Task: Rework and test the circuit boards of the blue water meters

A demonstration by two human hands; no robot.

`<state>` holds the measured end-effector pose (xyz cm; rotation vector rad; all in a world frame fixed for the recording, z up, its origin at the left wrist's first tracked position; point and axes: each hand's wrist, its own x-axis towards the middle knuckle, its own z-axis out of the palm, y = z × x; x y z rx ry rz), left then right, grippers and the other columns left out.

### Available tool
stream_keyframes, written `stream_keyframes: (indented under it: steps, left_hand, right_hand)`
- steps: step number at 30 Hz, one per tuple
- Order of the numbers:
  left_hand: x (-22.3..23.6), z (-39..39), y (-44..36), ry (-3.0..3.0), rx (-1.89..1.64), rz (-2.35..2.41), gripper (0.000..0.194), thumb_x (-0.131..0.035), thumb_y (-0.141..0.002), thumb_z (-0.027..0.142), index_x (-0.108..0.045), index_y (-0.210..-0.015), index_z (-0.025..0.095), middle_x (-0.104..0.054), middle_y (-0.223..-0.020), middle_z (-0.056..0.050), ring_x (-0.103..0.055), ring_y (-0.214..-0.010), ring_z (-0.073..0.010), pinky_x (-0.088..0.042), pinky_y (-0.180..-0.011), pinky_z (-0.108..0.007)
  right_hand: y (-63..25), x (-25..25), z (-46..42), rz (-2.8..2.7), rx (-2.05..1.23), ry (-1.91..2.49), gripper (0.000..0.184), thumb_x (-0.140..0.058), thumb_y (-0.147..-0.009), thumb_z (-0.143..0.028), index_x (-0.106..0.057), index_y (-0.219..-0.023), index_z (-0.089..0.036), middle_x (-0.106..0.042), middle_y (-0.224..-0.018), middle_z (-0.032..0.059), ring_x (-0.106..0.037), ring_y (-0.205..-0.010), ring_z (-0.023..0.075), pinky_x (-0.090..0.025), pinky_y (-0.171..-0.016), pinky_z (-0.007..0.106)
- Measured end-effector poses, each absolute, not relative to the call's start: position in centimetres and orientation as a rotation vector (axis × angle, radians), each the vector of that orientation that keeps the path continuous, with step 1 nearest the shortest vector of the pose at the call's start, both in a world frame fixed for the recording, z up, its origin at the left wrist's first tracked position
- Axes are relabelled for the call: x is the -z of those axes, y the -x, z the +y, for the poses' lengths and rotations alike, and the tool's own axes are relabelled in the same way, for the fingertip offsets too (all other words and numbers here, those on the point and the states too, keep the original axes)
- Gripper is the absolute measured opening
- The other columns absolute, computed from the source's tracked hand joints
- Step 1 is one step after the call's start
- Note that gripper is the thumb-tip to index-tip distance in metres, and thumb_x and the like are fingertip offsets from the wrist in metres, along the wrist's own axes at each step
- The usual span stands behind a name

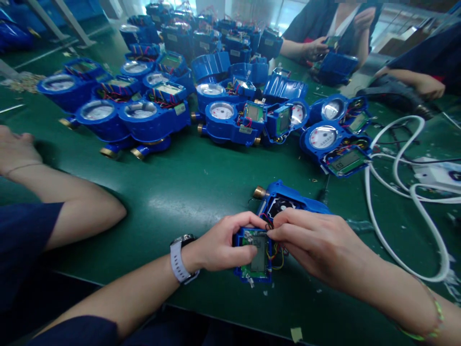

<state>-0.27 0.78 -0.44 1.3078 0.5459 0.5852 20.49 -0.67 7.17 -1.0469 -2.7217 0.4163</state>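
A blue water meter (288,198) with a brass fitting lies on the green table (187,182) in front of me. Its blue electronics module (256,257), with a green circuit board and coloured wires, sits at the near end. My left hand (223,245), with a white watch on the wrist, grips the module's left side. My right hand (317,245) pinches the wires at the module's upper right corner. Both hands are closed.
Several blue water meters (144,113) with dials and displays crowd the table's far half. A white cable (396,173) loops at the right beside a white box (437,175). A co-worker's arm (68,202) rests at the left; other people's hands (317,48) work at the far right.
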Motion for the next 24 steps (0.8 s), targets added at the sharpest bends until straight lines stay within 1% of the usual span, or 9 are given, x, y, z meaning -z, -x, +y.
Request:
stream_keyframes:
  steps: [4, 8, 13, 18, 24]
  left_hand:
    - [0.36, 0.79, 0.31, -1.321, -0.592, 0.562, 0.034, -0.058, -0.072, 0.019, -0.053, -0.105, 0.015, -0.058, -0.084, -0.001, -0.052, -0.069, -0.0123, -0.045, -0.064, -0.026]
    - [0.43, 0.69, 0.36, -1.333, -0.586, 0.574, 0.033, -0.058, -0.073, 0.019, -0.054, -0.105, 0.015, -0.057, -0.083, 0.000, -0.051, -0.069, -0.0119, -0.045, -0.063, -0.025]
    - [0.46, 0.57, 0.35, -1.346, -0.561, 0.565, 0.034, -0.057, -0.072, 0.018, -0.055, -0.106, 0.016, -0.060, -0.084, -0.001, -0.054, -0.069, -0.0119, -0.045, -0.064, -0.025]
    - [0.47, 0.56, 0.31, -1.366, -0.540, 0.574, 0.033, -0.057, -0.071, 0.019, -0.056, -0.104, 0.015, -0.062, -0.083, -0.001, -0.054, -0.068, -0.0122, -0.045, -0.063, -0.026]
    - [0.57, 0.55, 0.27, -1.337, -0.545, 0.546, 0.035, -0.057, -0.072, 0.018, -0.056, -0.107, 0.015, -0.061, -0.086, -0.002, -0.055, -0.070, -0.0125, -0.046, -0.065, -0.026]
  right_hand:
    - [-19.99, -7.22, -0.98, -2.754, -0.246, 1.083, 0.027, -0.039, -0.090, -0.006, -0.064, -0.089, -0.016, -0.060, -0.083, 0.0055, -0.056, -0.066, 0.0145, -0.038, -0.055, 0.024]
    - [-19.64, -7.31, -1.21, -2.775, -0.220, 1.080, 0.028, -0.038, -0.089, -0.005, -0.063, -0.088, -0.016, -0.060, -0.082, 0.0054, -0.057, -0.066, 0.0150, -0.039, -0.054, 0.025]
    - [-19.99, -7.11, -1.19, -2.781, -0.327, 1.086, 0.027, -0.038, -0.089, -0.006, -0.064, -0.087, -0.016, -0.060, -0.082, 0.0052, -0.056, -0.064, 0.0143, -0.039, -0.053, 0.024]
    - [-20.50, -6.58, -1.26, -2.713, -0.483, 1.088, 0.026, -0.040, -0.092, -0.008, -0.064, -0.091, -0.015, -0.059, -0.083, 0.0059, -0.056, -0.068, 0.0141, -0.039, -0.055, 0.024]
    - [-20.57, -6.67, -1.08, -2.676, -0.573, 1.090, 0.025, -0.041, -0.092, -0.007, -0.064, -0.094, -0.015, -0.060, -0.086, 0.0060, -0.057, -0.071, 0.0140, -0.041, -0.059, 0.023]
